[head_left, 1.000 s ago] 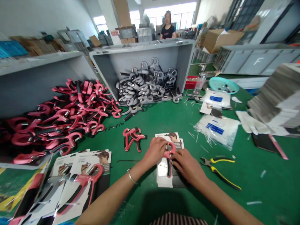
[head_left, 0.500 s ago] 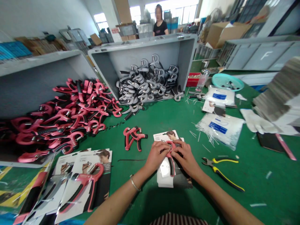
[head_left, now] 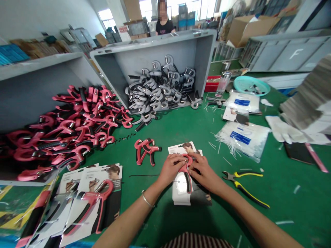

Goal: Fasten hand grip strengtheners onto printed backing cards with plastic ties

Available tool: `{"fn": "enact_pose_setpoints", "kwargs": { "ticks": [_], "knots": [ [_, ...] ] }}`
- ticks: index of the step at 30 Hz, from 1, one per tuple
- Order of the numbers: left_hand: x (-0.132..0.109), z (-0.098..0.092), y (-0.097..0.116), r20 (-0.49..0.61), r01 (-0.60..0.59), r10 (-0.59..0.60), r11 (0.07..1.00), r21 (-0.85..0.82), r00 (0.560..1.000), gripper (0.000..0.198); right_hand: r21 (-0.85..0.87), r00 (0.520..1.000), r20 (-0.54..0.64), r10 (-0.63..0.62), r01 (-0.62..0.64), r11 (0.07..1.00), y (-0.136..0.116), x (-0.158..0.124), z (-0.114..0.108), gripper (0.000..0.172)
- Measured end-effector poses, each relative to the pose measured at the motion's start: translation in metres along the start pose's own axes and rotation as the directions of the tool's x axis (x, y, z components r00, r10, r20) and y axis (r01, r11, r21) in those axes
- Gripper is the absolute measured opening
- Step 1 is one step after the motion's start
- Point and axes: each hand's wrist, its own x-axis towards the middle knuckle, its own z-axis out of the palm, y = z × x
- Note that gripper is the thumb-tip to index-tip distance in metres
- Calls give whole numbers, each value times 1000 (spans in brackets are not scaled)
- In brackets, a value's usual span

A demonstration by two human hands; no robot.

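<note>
In front of me a pink-and-black hand grip strengthener lies on a printed card, over a small stack of such cards. My left hand is closed on the grip's upper part from the left, fingertips near its spring end. From the right, my right hand pinches at the same spot, beside what looks like a thin white cable tie. The fingers hide much of the grip's head. A second pink hand grip lies loose to the left. Cutting pliers with yellow-black handles rest right of my right hand.
Pink grips spill from a grey bin at left; grey grips fill another bin behind. Carded grips are stacked front left. Bags of white cable ties, a glove and a turquoise plate sit at right. A person stands beyond.
My right fingers have shifted slightly off the grip's ring, so more of the pink ring shows. Both hands stay at the grip. The camera view has moved a little.
</note>
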Motion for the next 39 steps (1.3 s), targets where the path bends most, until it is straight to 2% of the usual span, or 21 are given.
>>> {"fn": "enact_pose_setpoints", "kwargs": {
  "ticks": [8,13,16,19,21,23,26,28,31,32,34,35,37,39],
  "knots": [
    [-1,1,7,12,-29,28,998,49,1000,14,15,1000,20,-2,2,1000,-1,3,-3,17],
    [-6,0,4,36,-96,92,988,121,995,13,98,998,-58,38,-32,995,5,3,3,14],
    [-4,-3,0,70,-48,45,998,48,997,13,151,991,-109,78,-61,987,8,3,8,12],
    [-1,-6,7,22,17,-17,1000,2,1000,15,194,982,-152,110,-80,978,10,4,14,8],
    [-2,-5,19,-36,-29,34,993,110,999,14,223,975,-189,119,-76,972,12,4,18,7],
    [-9,1,31,-20,-151,164,943,296,986,16,257,962,-231,149,-87,962,14,4,21,13],
    [-29,17,35,131,-348,328,787,509,935,21,324,939,-258,228,-138,936,15,5,25,18],
    [-41,30,28,235,-446,383,683,578,893,23,331,933,-268,240,-145,933,14,6,29,17],
    [-51,43,19,346,-519,390,584,624,854,23,283,930,-295,218,-132,950,11,9,33,11],
    [-52,43,19,364,-519,371,576,632,854,21,273,928,-302,217,-134,953,9,9,32,9],
    [-54,37,27,326,-450,311,605,656,893,18,260,920,-320,224,-142,955,6,6,28,8],
    [-56,32,32,258,-375,273,632,679,927,24,244,920,-325,220,-144,959,3,3,24,9],
    [-63,20,41,65,-169,178,670,723,982,50,191,936,-297,188,-135,972,-4,-9,15,12],
    [-72,11,45,-53,-13,79,667,745,995,66,105,973,-199,117,-98,990,-13,-23,6,15]
  ]
}}
